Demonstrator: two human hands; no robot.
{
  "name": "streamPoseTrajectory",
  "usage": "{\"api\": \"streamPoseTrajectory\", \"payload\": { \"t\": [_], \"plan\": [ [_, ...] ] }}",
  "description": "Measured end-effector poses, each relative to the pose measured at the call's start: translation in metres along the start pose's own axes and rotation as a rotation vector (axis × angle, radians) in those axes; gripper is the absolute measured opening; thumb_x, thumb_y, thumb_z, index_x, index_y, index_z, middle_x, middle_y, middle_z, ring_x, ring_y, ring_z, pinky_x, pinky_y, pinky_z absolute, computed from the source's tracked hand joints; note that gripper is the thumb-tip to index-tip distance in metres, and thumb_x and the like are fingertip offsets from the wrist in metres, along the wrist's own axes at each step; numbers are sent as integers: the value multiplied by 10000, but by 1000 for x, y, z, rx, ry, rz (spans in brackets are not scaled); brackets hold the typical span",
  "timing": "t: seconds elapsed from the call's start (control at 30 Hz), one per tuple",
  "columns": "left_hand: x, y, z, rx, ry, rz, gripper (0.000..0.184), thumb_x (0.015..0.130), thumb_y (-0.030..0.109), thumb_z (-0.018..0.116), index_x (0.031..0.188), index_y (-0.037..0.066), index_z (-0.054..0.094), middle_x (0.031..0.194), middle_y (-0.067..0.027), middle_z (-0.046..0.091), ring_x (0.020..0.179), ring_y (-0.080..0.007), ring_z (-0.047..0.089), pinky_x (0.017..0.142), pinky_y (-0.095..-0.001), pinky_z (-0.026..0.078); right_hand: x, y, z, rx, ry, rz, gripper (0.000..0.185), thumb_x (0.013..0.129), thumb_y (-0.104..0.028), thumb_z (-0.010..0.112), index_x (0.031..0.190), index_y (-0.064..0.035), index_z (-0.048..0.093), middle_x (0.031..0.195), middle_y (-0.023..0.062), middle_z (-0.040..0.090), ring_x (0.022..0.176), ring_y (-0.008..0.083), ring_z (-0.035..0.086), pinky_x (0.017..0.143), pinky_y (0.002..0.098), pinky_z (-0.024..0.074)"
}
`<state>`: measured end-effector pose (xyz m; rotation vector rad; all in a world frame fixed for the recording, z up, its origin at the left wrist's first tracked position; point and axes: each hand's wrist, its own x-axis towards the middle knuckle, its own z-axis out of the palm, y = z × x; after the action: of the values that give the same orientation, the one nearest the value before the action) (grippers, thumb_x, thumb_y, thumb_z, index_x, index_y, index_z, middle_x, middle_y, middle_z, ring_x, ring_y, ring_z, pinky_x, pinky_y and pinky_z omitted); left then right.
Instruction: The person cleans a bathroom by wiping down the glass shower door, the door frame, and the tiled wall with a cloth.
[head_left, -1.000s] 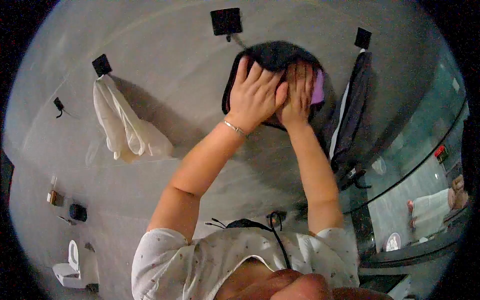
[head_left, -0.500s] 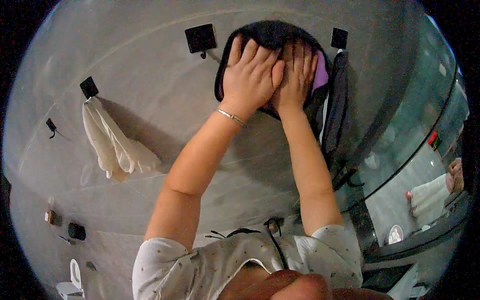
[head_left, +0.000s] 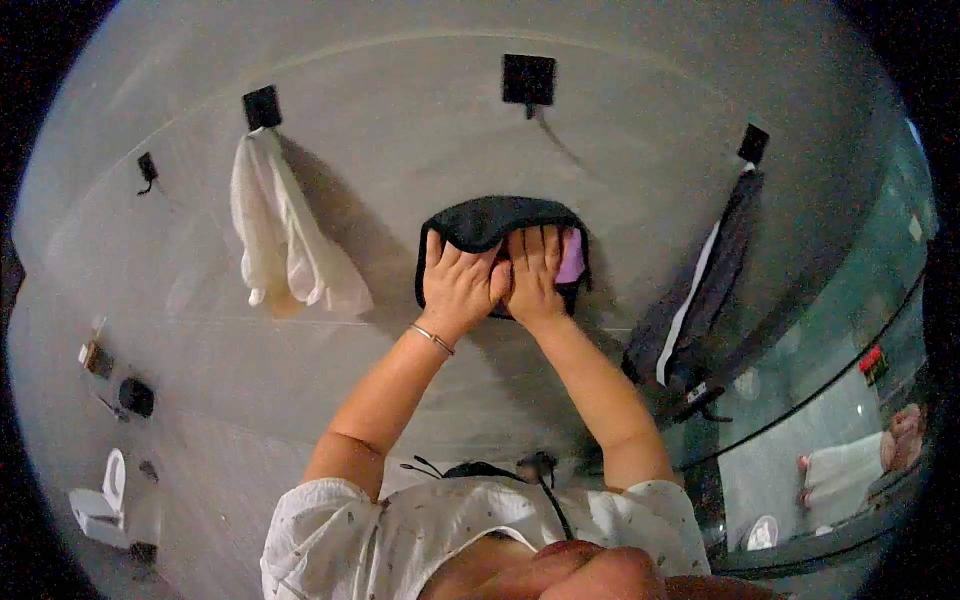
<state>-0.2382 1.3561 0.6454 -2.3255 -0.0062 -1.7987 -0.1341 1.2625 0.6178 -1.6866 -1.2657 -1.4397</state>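
A black pouch-like cloth item (head_left: 490, 220) with a purple patch on its right side is held out in front of the grey wall. My left hand (head_left: 458, 285) lies flat on it, fingers spread and their tips under its dark upper edge. Beside it, my right hand (head_left: 535, 275) rests on the same item with fingers stretched upward, next to the purple patch. The two thumbs are close together at the middle. A thin bracelet (head_left: 433, 338) circles my left wrist. What lies beneath both palms is hidden.
A white cloth (head_left: 280, 220) hangs from a black hook on the left, and a dark garment (head_left: 700, 280) from one on the right. Another black hook (head_left: 528, 80) is above. A toilet (head_left: 105, 505) stands lower left. A mirror (head_left: 800, 470) is at the right.
Both hands and the black item have come down in the view, away from the upper hook. The wall hooks and hanging cloths have shifted to the right in the view since half a second ago.
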Motion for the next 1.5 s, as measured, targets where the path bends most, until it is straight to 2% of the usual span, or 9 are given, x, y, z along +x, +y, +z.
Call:
{"api": "streamPoseTrajectory", "payload": {
  "t": [0.17, 0.43, 0.5, 0.73, 0.97, 1.1, 1.17, 1.3, 1.5],
  "plan": [
    [29, -31, -24, 72, 35, -113, 392, 817, 287, 524, 1150, 99, 614, 1179, -76, 564, 1101, -285, 489, 1034, -526, 263, 58, -30, 7, 98, -17, -81, 476, 864, -179, 470, 1303, 6, 451, 1408, 207, 332, 1335, 445, 202, 1070, 646, 94],
    [99, -80, -52, 139, 265, -163, 404, 872, 277, 438, 1202, 89, 576, 1147, -77, 588, 1090, -287, 486, 1068, -490, 219, 170, -51, 10, 124, 74, -181, 527, 900, -202, 433, 1395, -49, 337, 1454, 161, 275, 1359, 391, 171, 1108, 526, 114],
    [118, -84, -55, 39, 310, -179, 409, 909, 311, 388, 1161, 58, 588, 1194, -162, 562, 1183, -351, 445, 1094, -522, 165, 190, -49, 8, 149, 84, -169, 523, 899, -192, 439, 1394, -53, 340, 1456, 150, 278, 1360, 380, 178, 1111, 516, 122],
    [147, -87, -62, 139, 347, -207, 391, 887, 289, 429, 1212, 129, 576, 1166, -69, 583, 1154, -278, 460, 1075, -484, 208, 227, -49, -4, 34, 181, -234, 521, 908, -207, 426, 1397, -56, 327, 1459, 136, 276, 1354, 371, 200, 1118, 491, 142],
    [110, -74, -59, 98, 225, -215, 420, 880, 291, 436, 1236, 101, 551, 1200, -77, 560, 1165, -286, 448, 1077, -504, 193, 182, -54, -2, 137, 75, -136, 532, 916, -231, 411, 1405, -48, 310, 1460, 147, 265, 1360, 376, 173, 1118, 504, 111],
    [68, -69, -43, -42, 123, -235, 455, 877, 304, 428, 1276, 103, 513, 1306, -149, 482, 1239, -363, 384, 1089, -554, 137, 139, -54, 4, 87, -12, -133, 529, 918, -253, 389, 1396, -36, 323, 1445, 176, 274, 1353, 393, 173, 1104, 551, 72],
    [47, -63, -34, -32, 201, -222, 430, 850, 294, 473, 1217, 91, 564, 1207, -113, 546, 1171, -329, 438, 1059, -560, 196, 113, -54, 10, 59, -57, -127, 537, 912, -260, 396, 1388, -21, 328, 1433, 192, 282, 1343, 409, 177, 1101, 560, 78],
    [3, -54, -34, 3, 43, -231, 400, 787, 285, 529, 1120, 90, 635, 1167, -121, 576, 1076, -338, 499, 1006, -590, 260, 56, -58, 25, 163, -114, -103, 537, 879, -195, 438, 1381, -24, 349, 1449, 212, 257, 1351, 445, 143, 1081, 623, 65],
    [-90, -41, 4, -53, -40, -233, 400, 778, 293, 520, 1088, 61, 621, 1167, -181, 578, 1105, -395, 496, 1006, -631, 217, -50, -53, 67, 100, 12, -155, 486, 846, -255, 501, 1282, -41, 496, 1400, 183, 349, 1314, 434, 228, 1066, 633, 104]
  ]
}}
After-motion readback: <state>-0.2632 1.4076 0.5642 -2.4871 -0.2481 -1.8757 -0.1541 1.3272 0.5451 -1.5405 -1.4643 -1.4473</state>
